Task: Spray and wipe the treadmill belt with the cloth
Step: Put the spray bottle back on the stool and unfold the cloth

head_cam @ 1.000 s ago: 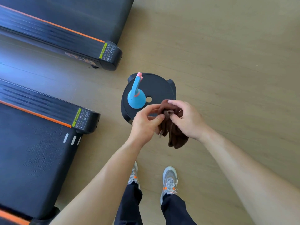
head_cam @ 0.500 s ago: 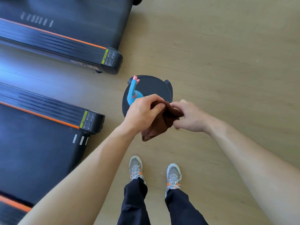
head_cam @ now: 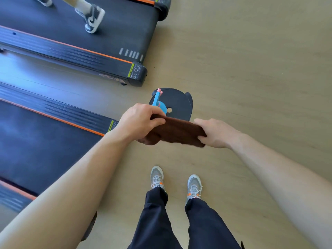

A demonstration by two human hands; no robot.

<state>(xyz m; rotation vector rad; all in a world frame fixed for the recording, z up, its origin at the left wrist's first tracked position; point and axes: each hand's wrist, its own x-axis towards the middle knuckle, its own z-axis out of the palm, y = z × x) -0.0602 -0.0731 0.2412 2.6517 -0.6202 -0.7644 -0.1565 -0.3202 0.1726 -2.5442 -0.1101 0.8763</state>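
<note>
We see the left hand (head_cam: 142, 121) with its fingers curled over one end of a brown cloth (head_cam: 177, 132), gripping it from above. The right hand (head_cam: 215, 133) pinches the other end, thumb underneath and fingers folded over the edge. The cloth stretches flat between the two hands, held in the air above the wooden floor (head_cam: 251, 69).

Just beyond the left hand's knuckles stands a blue spray bottle (head_cam: 156, 100) with a pink nozzle. Its base is partly hidden behind that hand. It sits upright on a round black stool (head_cam: 179, 102) with a hole in the middle of the seat.

To the left of the left hand, passing under the forearm, lies the near treadmill belt (head_cam: 36, 144), dark and edged by an orange stripe; it looks blurred. Farther beyond the stool we find a second treadmill (head_cam: 125, 29), where another person's sneaker (head_cam: 93, 19) rests on the belt.

Below the hands, toward us, two grey shoes (head_cam: 194, 184) with orange accents stand on the floor under dark trousers (head_cam: 156, 221).
</note>
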